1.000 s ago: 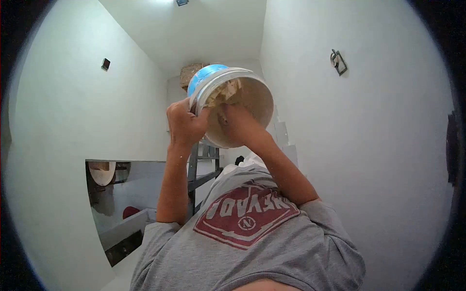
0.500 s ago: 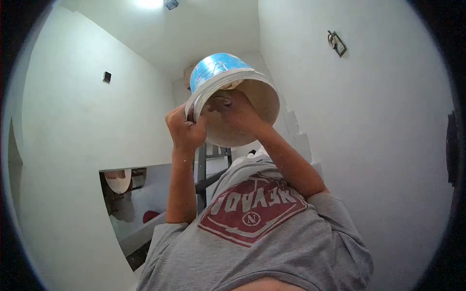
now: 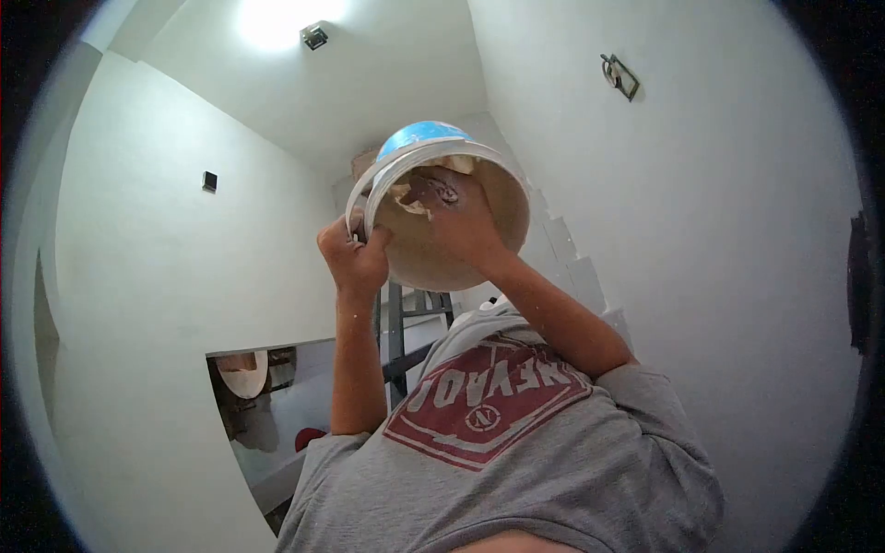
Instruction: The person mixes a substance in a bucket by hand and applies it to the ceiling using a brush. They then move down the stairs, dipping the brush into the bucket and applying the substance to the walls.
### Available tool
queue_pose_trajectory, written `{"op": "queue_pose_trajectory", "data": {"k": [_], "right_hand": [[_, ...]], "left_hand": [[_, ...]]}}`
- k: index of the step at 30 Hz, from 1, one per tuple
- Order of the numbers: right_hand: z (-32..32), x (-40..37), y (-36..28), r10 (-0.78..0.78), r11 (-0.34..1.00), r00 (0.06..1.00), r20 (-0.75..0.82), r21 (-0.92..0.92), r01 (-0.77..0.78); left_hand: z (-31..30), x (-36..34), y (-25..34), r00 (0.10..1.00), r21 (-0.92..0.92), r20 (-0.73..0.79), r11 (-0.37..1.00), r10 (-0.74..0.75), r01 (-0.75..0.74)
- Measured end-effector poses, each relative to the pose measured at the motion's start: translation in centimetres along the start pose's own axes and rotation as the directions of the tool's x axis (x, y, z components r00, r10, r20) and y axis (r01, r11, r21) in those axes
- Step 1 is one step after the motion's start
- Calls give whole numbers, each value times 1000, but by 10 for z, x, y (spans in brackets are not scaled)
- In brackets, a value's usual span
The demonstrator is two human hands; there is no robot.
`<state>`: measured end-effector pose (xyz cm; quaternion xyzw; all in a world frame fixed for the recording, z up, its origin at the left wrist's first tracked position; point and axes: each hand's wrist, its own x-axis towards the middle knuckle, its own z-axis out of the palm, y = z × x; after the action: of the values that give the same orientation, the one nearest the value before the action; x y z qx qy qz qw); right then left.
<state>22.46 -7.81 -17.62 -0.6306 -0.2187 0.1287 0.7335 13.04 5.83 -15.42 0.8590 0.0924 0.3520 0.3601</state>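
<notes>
A blue and whitish bucket (image 3: 502, 217) is held up tilted in front of me, its mouth facing me. Closed on the left side of its rim, my left hand (image 3: 355, 258) has the thumb at the inner edge. A pale band runs along the rim there. My right hand (image 3: 456, 212) reaches in through the mouth, its back smeared with a whitish substance. Its fingers look bent and are partly lost in shadow; what they hold, I cannot tell. Cream-coloured paste (image 3: 458, 164) clings inside the bucket near the fingers.
Behind the bucket stands a dark ladder-like frame (image 3: 396, 323). Pale stepped edges (image 3: 585, 276) climb along the right wall. An opening (image 3: 267, 415) in the lower left wall shows items beyond. Fittings hang on the right wall (image 3: 673, 212) and the ceiling (image 3: 396, 64).
The bucket's mouth has turned more toward me, showing more of its inside and the paste. My right hand has shifted slightly inside it. My left hand keeps hold of the rim.
</notes>
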Motion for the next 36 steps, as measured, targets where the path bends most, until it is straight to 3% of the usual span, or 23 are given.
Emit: {"op": "queue_pose_trajectory", "data": {"k": [1, 3, 4, 6, 7, 9, 12, 13, 14, 16, 19, 21, 22, 24, 27, 28, 30, 33, 36], "right_hand": [[-2, -3, -6, -2, 1000, 1000, 2, -2, 2], [-9, -8, -15, -127, 913, 992, 23, -387, 126], [-11, -9, -16, -130, 910, 991, 26, -394, 129], [-13, -13, -16, 30, 774, 972, 232, -621, 125], [-13, -16, -14, 34, 774, 973, 229, -622, 120], [-13, -20, -6, 134, 606, 934, 332, -773, 188], [-15, -18, -3, 189, 580, 927, 324, -798, 161], [-15, -18, -4, 191, 581, 926, 327, -798, 162], [-17, -19, -7, 158, 628, 913, 375, -752, 200], [-15, -18, -9, 123, 671, 897, 425, -701, 241], [-12, -16, -3, 66, 756, 940, 336, -631, 172], [-10, -12, 14, -18, 895, 971, 238, -429, 122], [-10, -15, 6, -20, 895, 971, 236, -429, 123], [-11, -22, -15, -14, 983, 989, 146, -177, 40], [-14, -16, -18, 30, 995, 982, 188, -101, -11], [-11, -17, -27, 28, 994, 981, 192, -106, -8], [-4, -21, -52, 42, 856, 982, 184, -513, 59], [-2, -12, -18, 72, 778, 952, 297, -615, 133], [-11, -14, -8, -46, 825, 924, 381, -506, 250]], "left_hand": [[2, 0, -5, 1000, -33, -9, 999, -24, 24], [4, 1, -5, 999, -74, -20, 996, -46, 44], [3, 3, 4, 999, -76, -7, 996, -40, 40], [3, 3, 9, 999, -81, 11, 996, -38, 38], [4, 3, 8, 1000, -56, 10, 998, -10, 10], [3, 3, 10, 1000, -30, 14, 999, 19, -18], [-2, 5, 15, 998, 10, 57, 1000, -14, 13], [-1, 7, 14, 997, 14, 33, 998, 65, -65], [1, 7, 14, 990, 22, 9, 990, 141, -141], [-3, 7, 22, 987, 59, 66, 987, 147, -151], [-3, 4, 23, 978, 39, 101, 981, 184, -189], [-5, 5, 25, 971, -13, 82, 974, 225, -225], [-8, 5, 29, 981, 12, 54, 983, 184, -185], [-13, 5, 30, 989, 33, 29, 988, 148, -149], [-19, 9, 25, 993, -60, -38, 992, 110, -112], [-21, 10, 25, 997, -28, -24, 997, 77, -77], [-23, 11, 26, 999, 5, -14, 999, 40, -40], [-22, 11, 26, 991, 54, 12, 989, 135, -135], [-23, 14, 23, 980, 47, 63, 980, 189, -193]]}}
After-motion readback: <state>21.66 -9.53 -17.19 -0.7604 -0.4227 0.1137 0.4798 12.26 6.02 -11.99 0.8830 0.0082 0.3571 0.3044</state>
